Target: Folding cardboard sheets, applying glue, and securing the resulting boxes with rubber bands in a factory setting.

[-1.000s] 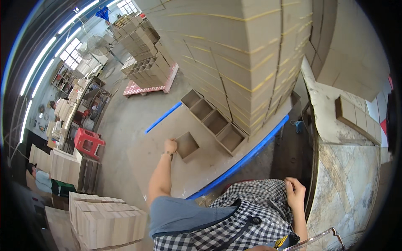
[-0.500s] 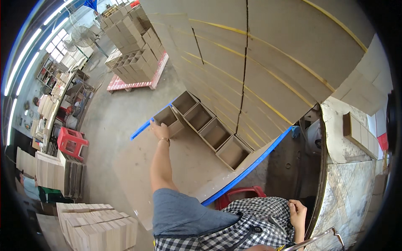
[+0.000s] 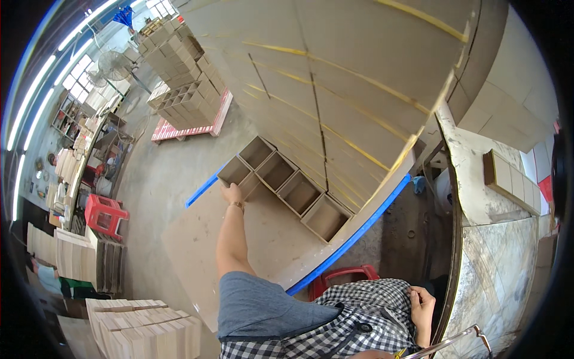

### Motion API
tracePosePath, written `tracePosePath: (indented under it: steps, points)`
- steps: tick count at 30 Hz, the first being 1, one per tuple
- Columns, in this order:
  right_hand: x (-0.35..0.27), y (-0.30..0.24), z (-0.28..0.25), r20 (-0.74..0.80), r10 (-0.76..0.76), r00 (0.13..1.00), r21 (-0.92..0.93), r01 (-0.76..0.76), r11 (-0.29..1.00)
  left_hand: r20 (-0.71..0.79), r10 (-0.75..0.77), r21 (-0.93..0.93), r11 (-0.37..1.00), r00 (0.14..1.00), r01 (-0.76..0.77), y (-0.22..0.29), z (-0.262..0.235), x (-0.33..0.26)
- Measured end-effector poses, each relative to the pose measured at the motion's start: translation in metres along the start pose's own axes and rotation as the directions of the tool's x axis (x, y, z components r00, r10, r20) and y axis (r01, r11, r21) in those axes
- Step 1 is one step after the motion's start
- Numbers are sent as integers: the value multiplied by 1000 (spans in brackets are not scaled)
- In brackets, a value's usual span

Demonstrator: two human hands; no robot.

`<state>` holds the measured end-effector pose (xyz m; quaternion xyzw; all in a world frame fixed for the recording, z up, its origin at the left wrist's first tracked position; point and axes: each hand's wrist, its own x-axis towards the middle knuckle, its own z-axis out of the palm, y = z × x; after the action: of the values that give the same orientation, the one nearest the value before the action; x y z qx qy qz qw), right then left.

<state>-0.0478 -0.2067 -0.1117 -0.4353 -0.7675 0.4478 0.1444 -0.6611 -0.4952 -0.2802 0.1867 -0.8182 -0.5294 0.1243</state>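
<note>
My left hand (image 3: 232, 193), arm stretched forward, has its fingers closed on the near edge of an open brown cardboard box (image 3: 235, 171). This box stands at the far left of the board (image 3: 263, 233), touching the end of a row of similar open boxes (image 3: 300, 192). The row runs along the foot of a tall brown stack (image 3: 359, 90) crossed by yellow bands. My right hand (image 3: 423, 305) rests by the checked apron (image 3: 359, 305), fingers curled, with nothing visible in them.
Blue edging (image 3: 353, 239) borders the board. A red stool (image 3: 344, 276) stands close to me, a worn worktable (image 3: 496, 269) on the right. At left are another red stool (image 3: 106, 215) and stacked pale panels (image 3: 143, 329). Farther back, boxes fill a red pallet (image 3: 194, 128).
The view has shifted a little. My left hand now sits lower on the box's near edge, and the box lies closer against the row's end. My right hand has hardly moved.
</note>
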Motion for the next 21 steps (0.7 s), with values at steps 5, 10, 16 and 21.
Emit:
tracePosePath:
  steps: [5, 10, 16, 21]
  points:
    - [-24, -16, -25, -134, -98, 986, -58, 91, 994, 53, 418, -58, 908, 907, -415, 56, -19, -86]
    - [-62, -26, -79, -390, -268, 881, -108, 245, 964, 533, 769, -139, 492, 354, -859, 126, -66, -308]
    - [-157, 13, -140, -728, -191, 658, -251, 3, 968, 387, 855, -916, 313, -345, -252, 192, -40, -555]
    - [-271, 56, -167, -984, -41, 173, -148, -664, 733, -15, 774, -995, 52, -634, 86, 301, -6, -697]
